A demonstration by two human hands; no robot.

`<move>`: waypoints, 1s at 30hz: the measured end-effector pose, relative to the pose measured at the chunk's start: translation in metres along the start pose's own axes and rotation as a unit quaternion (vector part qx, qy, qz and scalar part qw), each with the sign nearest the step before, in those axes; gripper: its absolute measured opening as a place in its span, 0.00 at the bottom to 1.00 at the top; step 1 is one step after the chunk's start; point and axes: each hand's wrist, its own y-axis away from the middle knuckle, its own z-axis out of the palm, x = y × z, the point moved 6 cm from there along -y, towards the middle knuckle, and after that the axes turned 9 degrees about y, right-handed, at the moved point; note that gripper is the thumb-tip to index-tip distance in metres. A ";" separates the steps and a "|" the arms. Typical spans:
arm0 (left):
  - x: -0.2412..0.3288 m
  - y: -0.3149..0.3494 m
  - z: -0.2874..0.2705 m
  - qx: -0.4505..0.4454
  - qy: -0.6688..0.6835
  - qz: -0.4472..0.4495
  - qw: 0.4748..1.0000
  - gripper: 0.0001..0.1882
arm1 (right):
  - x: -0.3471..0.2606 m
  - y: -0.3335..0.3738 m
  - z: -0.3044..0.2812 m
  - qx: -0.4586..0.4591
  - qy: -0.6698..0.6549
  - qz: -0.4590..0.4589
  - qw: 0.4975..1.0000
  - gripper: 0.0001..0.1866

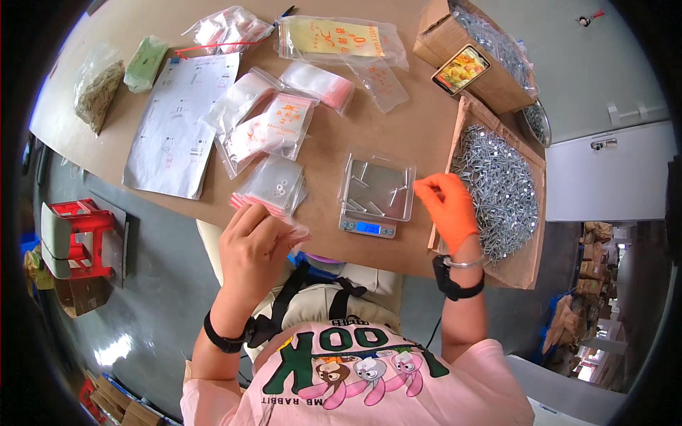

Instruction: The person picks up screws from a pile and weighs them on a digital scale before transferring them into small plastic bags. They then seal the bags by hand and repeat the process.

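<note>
My left hand (250,245) is closed at the table's front edge, gripping a small clear zip bag (297,233) that pokes out past the fingers. Just beyond it lies a stack of zip bags (273,181) with red edges, a few small washers (280,187) showing on top. My right hand (449,207), in an orange glove, has its fingers pinched at the right rim of a clear tray (408,202); whatever they hold is hidden. Several screws (376,209) lie in that tray, which rests on a small digital scale (367,227) with a lit blue display.
Right of the scale stands an open cardboard box (538,192) heaped with screws (497,192). Behind it, a phone (462,69) leans on another carton (426,42). Bundled plastic bags (288,124), a printed sheet (174,128) and a bag of small parts (99,92) cover the left.
</note>
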 end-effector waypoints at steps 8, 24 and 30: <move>0.003 0.002 -0.003 0.032 0.034 0.024 0.999 0.16 | -0.035 -0.005 0.044 -0.055 0.219 -0.012 0.974 0.17; -0.015 0.008 0.036 -0.043 0.138 -0.076 0.987 0.14 | -0.023 -0.006 0.039 -0.060 0.169 -0.120 0.976 0.07; -0.018 0.015 0.033 -0.030 0.067 -0.091 0.993 0.13 | -0.029 -0.019 0.043 -0.082 0.190 -0.198 0.958 0.04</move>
